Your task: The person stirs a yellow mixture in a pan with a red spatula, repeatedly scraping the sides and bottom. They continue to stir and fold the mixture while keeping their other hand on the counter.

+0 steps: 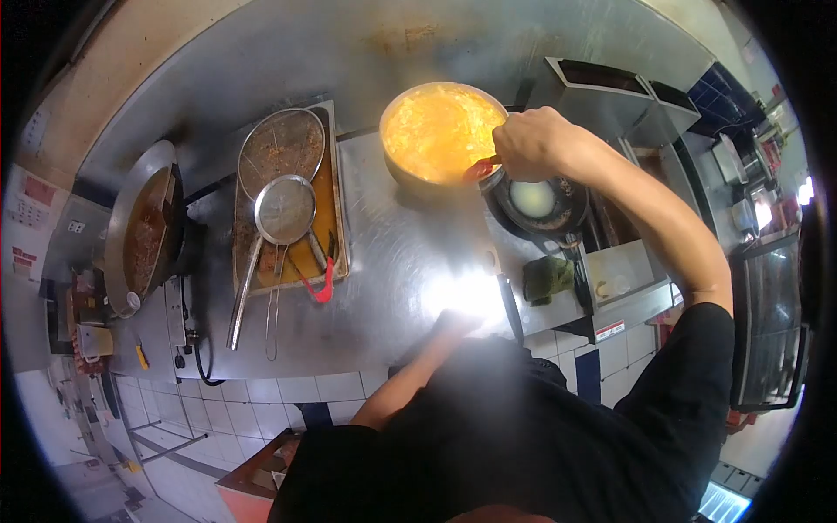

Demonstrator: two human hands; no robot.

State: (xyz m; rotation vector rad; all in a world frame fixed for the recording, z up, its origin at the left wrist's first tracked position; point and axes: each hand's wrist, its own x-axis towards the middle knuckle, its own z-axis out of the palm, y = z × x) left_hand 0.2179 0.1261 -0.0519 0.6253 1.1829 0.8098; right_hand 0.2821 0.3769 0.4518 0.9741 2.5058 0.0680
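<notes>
Above, a red utensil [482, 166] is clamped in the right hand [534, 144] at the yellow-filled bowl [436, 131], upper middle; mixture could be dripped beside the small pan [536, 202] if tipped; the left hand [453, 324] grip is hidden by glare

Commercial kitchen (steel counter [392, 261], wok [144, 231], strainers [283, 209])

A steel counter [392, 253] carries a tray [330, 196] with 2 wire strainers, the larger [281, 144] behind and the smaller [284, 209] overlapping it. Red tongs [321, 283] lie at the tray's near edge. At far left, a wok [144, 231] holds something brownish, perhaps sauce. A green cloth [547, 277] lies to the right.
</notes>
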